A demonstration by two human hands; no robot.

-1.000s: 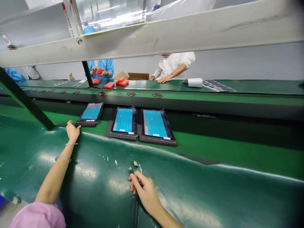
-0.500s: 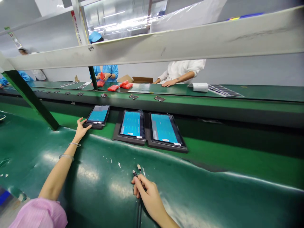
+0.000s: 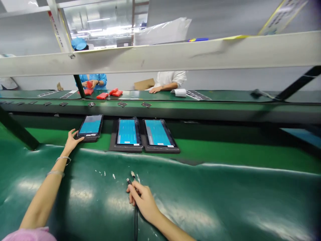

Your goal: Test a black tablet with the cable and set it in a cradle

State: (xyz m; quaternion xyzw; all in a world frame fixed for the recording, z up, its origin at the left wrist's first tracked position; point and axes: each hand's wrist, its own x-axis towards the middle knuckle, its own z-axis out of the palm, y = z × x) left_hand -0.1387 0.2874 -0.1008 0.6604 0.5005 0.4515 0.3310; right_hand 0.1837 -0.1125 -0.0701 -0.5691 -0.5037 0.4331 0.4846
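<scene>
My left hand reaches forward with its fingers spread and touches the near left corner of a lit tablet lying on the green conveyor. Two more lit tablets sit side by side in dark trays just right of it. My right hand rests on the green mat, fingers closed around two black cables whose plug ends stick out past the fingertips.
A white beam crosses the view overhead. Beyond the belt, two people handle red pouches, a cardboard box and a white roll. Small dark parts lie in a row. A dark green post slants at left.
My left hand opened from a loose fist and its fingers came to rest on the left tablet's corner. The camera swung to the right. My right hand kept hold of the cables.
</scene>
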